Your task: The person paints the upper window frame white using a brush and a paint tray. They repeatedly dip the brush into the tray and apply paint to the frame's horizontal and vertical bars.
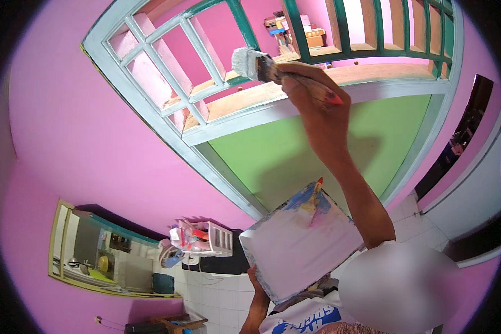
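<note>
Blue lettering [310, 321] on the wearer's white shirt [277, 317]

Bright pink walls [89, 128] enclose the room, bending with the lens over a white tiled floor [222, 303]. At lower left, a yellowish frame [54, 239] surrounds a view of a cluttered space; whether it is a mirror or an opening cannot be told. Near it, a white plastic rack [222, 240] holds pink and red odds and ends above a dark low surface [220, 265]. A wooden piece of furniture [197, 319] shows at the bottom edge. Farther back, an orange box [315, 39] sits among colourful items in good light.
</note>
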Demonstrator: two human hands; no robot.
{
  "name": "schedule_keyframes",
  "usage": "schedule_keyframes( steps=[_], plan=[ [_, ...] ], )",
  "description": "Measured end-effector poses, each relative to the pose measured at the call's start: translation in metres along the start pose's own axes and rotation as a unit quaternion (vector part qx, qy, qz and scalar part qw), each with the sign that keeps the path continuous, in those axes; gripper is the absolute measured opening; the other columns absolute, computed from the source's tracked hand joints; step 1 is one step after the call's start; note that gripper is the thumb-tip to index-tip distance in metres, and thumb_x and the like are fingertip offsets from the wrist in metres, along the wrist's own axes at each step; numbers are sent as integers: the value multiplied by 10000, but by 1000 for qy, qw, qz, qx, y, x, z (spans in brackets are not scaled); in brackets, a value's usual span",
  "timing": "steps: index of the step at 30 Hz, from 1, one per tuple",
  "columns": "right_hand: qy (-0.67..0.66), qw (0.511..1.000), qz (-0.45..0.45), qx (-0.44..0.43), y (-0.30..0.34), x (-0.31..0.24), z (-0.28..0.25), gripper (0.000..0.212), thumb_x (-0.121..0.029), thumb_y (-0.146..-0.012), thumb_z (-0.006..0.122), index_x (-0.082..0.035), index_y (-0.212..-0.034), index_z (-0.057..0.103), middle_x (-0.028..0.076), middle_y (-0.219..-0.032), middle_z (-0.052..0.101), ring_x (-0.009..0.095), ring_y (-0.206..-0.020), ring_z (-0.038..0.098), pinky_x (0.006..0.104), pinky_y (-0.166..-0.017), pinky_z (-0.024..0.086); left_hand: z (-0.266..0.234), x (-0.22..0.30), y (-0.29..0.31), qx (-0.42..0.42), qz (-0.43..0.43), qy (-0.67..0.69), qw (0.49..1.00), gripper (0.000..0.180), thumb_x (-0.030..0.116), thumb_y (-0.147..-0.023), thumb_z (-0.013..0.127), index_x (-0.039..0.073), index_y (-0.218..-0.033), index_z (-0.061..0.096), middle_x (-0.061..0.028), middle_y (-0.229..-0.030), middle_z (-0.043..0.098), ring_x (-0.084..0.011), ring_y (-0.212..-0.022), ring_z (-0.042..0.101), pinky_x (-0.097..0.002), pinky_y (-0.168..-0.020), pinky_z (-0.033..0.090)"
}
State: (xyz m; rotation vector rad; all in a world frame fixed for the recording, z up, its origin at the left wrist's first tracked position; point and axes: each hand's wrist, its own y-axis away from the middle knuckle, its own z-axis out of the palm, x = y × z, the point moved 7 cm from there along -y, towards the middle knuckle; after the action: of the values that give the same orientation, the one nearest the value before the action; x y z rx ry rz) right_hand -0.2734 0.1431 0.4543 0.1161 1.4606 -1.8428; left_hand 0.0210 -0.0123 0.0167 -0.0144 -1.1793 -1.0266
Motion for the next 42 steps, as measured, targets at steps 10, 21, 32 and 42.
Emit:
schedule_keyframes(
  steps=[10, 21, 32, 42],
  plan=[
    [111, 989, -96, -25, -16, 14, 55, 220, -49, -891, 648, -20, -1107, 678, 111, -1025, 688, 212, -937, 673, 304, -776, 538, 10, 11, 14, -39, 71, -7, 997, 683, 561, -820, 533, 91, -1311, 470, -111, -1181, 542, -282, -1101, 518, -441, -926, 433],
    [105, 981, -165, 11, -48, 4, 75, 237, 0, -881, 617, -16, -1112, 672, 147, -1062, 682, 225, -941, 678, 315, -809, 529, 2, 16, 18, -2, 107, -15, 994, 703, 569, -822, 539, 81, -1320, 452, -104, -1174, 537, -265, -1103, 520, -431, -912, 444],
    [119, 987, -107, 28, -38, 12, 51, 214, -29, -905, 614, -3, -1108, 676, 99, -989, 711, 122, -853, 669, 242, -741, 516, -26, 6, 2, -40, 136, 36, 989, 615, 522, -859, 525, 68, -1271, 487, -103, -1151, 556, -256, -1068, 536, -411, -899, 451],
    [128, 988, -71, 45, -8, 6, 28, 193, -85, -892, 636, -19, -1063, 698, 97, -991, 716, 143, -852, 679, 284, -762, 531, -37, 8, 4, 9, 127, 36, 991, 613, 511, -844, 553, 70, -1266, 496, -99, -1144, 559, -256, -1064, 535, -417, -895, 449]
  ],
)
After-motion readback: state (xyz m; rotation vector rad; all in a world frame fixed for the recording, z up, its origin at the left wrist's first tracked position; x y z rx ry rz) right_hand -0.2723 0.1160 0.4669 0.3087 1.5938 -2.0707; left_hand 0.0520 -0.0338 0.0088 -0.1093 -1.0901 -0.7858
